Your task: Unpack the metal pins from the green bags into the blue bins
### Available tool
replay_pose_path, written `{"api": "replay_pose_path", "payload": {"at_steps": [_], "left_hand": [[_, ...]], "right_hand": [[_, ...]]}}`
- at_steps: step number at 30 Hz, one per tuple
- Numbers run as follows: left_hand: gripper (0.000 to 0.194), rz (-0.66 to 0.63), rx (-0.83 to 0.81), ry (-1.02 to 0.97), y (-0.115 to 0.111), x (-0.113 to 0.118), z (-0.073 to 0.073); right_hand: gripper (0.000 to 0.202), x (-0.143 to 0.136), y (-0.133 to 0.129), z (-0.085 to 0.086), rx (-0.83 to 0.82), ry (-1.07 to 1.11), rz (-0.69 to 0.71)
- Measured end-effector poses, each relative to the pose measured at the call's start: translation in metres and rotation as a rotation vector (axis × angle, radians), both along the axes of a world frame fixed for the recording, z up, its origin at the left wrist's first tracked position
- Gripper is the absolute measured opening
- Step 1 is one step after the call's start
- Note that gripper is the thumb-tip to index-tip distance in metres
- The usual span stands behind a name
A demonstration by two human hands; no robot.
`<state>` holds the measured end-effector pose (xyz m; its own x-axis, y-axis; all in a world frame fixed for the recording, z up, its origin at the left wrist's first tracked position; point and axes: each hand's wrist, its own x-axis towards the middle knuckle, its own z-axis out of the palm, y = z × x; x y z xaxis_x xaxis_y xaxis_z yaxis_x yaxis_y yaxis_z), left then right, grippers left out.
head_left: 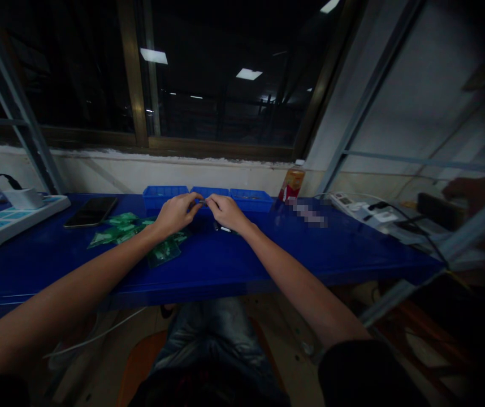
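Note:
My left hand (178, 215) and my right hand (228, 212) meet above the blue table, fingertips pinched together. Between them is a small greyish piece (202, 201), too small and dim to name; both hands seem to grip it. Just below my right hand, a small white piece (225, 229) and a dark one (216, 226) lie on the table. Beside and under my left forearm are several green clear plastic bags (119, 230) with small pale items inside. Behind my hands stands a row of blue bins (164, 195), whose contents are mostly hidden.
The blue table (310, 249) bears a dark phone (91, 212) and a white power strip (17, 217) on the left. A drink bottle (292, 182) stands at the back right. Farther right are cables and another power strip (348, 206). Metal posts flank the table.

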<state>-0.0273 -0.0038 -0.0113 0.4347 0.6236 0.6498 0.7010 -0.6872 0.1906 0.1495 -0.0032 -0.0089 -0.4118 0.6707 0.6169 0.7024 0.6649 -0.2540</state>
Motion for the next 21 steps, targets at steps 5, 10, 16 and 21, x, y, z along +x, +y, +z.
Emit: {"api": "replay_pose_path", "payload": {"at_steps": [5, 10, 16, 21], "left_hand": [[0.027, 0.039, 0.019, 0.012, -0.0006, 0.0001, -0.0003], [0.029, 0.051, 0.001, 0.009, -0.0011, 0.0005, 0.0001], [0.027, 0.020, 0.011, -0.006, -0.0009, 0.0008, -0.0001], [0.027, -0.004, 0.008, -0.014, 0.0006, 0.0003, -0.0004]], "right_hand": [[0.025, 0.0004, -0.0029, 0.0003, -0.016, 0.034, 0.022], [0.021, 0.0003, -0.0021, -0.0001, 0.001, 0.013, 0.034], [0.021, 0.0001, 0.0003, -0.0004, 0.011, 0.010, 0.021], [0.024, -0.0009, -0.0002, 0.0007, 0.009, -0.003, 0.026]]}}
